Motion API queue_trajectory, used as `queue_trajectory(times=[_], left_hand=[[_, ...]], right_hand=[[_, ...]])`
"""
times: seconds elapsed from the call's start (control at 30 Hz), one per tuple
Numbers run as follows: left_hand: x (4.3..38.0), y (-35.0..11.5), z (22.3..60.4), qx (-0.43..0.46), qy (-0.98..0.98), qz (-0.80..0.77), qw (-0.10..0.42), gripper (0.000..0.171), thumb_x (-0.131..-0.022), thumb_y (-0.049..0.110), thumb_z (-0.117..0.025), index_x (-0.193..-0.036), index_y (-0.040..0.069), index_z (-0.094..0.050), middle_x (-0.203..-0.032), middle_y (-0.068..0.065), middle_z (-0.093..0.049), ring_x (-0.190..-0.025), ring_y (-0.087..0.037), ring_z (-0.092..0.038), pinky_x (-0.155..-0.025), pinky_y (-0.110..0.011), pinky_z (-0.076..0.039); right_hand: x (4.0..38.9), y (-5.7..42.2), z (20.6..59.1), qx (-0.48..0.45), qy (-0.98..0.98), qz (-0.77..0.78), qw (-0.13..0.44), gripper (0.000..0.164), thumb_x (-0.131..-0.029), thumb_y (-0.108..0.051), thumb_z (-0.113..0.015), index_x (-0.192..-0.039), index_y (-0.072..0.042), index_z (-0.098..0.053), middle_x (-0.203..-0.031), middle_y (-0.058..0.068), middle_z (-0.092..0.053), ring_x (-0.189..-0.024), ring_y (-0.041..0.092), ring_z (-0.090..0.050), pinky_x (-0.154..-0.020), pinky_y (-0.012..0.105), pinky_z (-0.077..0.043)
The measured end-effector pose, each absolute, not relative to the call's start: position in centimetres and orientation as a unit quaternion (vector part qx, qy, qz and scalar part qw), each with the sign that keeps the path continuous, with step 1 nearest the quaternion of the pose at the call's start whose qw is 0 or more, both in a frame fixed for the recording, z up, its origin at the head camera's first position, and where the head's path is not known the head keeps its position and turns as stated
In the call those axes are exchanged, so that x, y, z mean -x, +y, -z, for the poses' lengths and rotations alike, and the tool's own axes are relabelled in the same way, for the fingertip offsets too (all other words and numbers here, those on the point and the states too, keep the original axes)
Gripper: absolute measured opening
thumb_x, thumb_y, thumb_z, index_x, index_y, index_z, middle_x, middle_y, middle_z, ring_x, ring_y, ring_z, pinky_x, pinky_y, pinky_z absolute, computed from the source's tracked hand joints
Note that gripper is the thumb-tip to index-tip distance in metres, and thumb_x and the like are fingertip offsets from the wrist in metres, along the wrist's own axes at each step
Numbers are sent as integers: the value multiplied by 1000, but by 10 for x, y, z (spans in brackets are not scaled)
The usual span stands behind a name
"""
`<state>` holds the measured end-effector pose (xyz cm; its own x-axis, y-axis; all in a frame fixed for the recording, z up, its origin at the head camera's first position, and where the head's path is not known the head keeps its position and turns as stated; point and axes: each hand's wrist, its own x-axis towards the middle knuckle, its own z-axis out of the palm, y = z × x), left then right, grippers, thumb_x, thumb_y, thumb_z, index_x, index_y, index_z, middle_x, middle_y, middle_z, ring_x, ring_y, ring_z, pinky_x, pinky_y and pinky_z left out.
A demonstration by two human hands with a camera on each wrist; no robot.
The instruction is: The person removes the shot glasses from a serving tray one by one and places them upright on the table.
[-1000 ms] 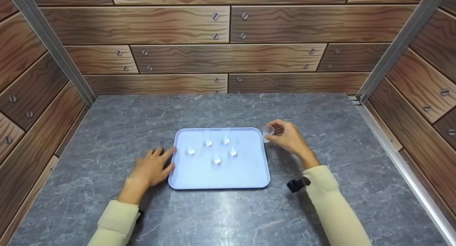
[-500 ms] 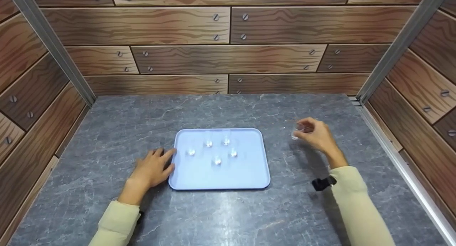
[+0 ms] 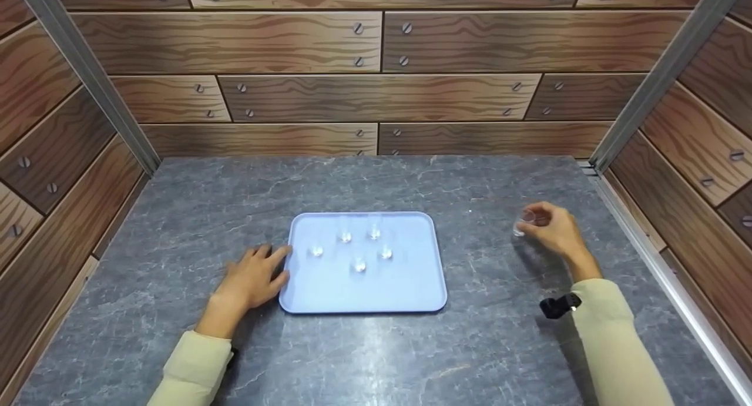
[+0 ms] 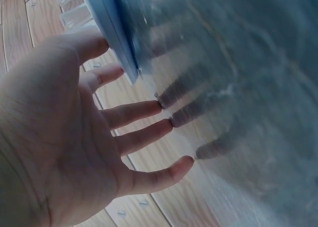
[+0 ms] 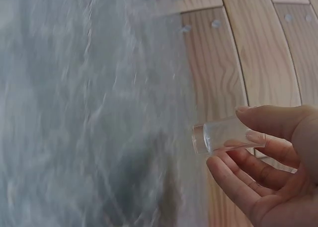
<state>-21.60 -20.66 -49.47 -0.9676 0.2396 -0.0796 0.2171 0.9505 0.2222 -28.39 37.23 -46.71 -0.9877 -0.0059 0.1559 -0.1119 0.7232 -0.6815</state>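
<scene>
My right hand (image 3: pixel 552 225) pinches a small clear shot glass (image 5: pixel 223 133) between thumb and fingers, to the right of the tray. In the right wrist view the glass's thick base points toward the table, a little above its surface. A light blue tray (image 3: pixel 323 291) lies mid-table, bearing several more clear shot glasses (image 3: pixel 359 266) that stand upright on it. At the tray's left edge rests my left hand (image 3: pixel 251 278), its fingers spread. The left wrist view has its thumb and index finger at the tray rim (image 4: pixel 117 33) and the other fingertips down on the table.
The grey marbled table (image 3: pixel 376 359) extends all around the tray. Wood-patterned panels (image 3: pixel 305 42) enclose it at the back and both sides, with metal rails (image 3: pixel 670 288) at the corners and along the right edge.
My right hand has carried the shot glass rightward, from beside the tray's right rim out over the table. The left hand, tray and glasses on it stay put.
</scene>
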Motion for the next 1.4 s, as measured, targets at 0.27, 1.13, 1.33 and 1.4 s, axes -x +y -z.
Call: queue_trajectory(times=[0.27, 1.13, 1.33, 1.4], left_hand=[[215, -206, 494, -116, 986, -110, 52, 53, -104, 37, -55, -155, 22, -47, -151, -26, -50, -138, -52, -47, -95, -85, -38], [215, -210, 499, -117, 986, -111, 49, 54, -104, 38, -53, -155, 21, -47, -152, -27, -49, -139, -53, -46, -97, -87, -35], [217, -208, 498, -119, 986, -107, 45, 53, -104, 37, -54, -154, 21, -48, -149, -27, -51, -137, -52, -48, -94, -85, -38], [217, -208, 498, -118, 986, -107, 46, 53, -104, 38, -54, -154, 22, -48, -149, -26, -52, -137, -51, -48, -94, -85, -39]], right_hand=[[283, 393, 476, -14, -926, -371, 67, 47, -91, -14, -78, -128, 10, -63, -122, 34, -68, -83, -12, -53, -75, 3, -43], [281, 400, 482, -4, -938, -341, 69, 48, -92, -18, -78, -128, 9, -63, -121, 32, -70, -92, 7, -63, -72, 4, -43], [284, 399, 483, -6, -939, -335, 75, 47, -91, -17, -78, -128, 9, -64, -121, 32, -70, -100, 25, -70, -72, 4, -42], [285, 399, 483, -8, -940, -333, 76, 47, -91, -17, -78, -127, 10, -64, -121, 32, -70, -102, 31, -70, -71, 4, -41]])
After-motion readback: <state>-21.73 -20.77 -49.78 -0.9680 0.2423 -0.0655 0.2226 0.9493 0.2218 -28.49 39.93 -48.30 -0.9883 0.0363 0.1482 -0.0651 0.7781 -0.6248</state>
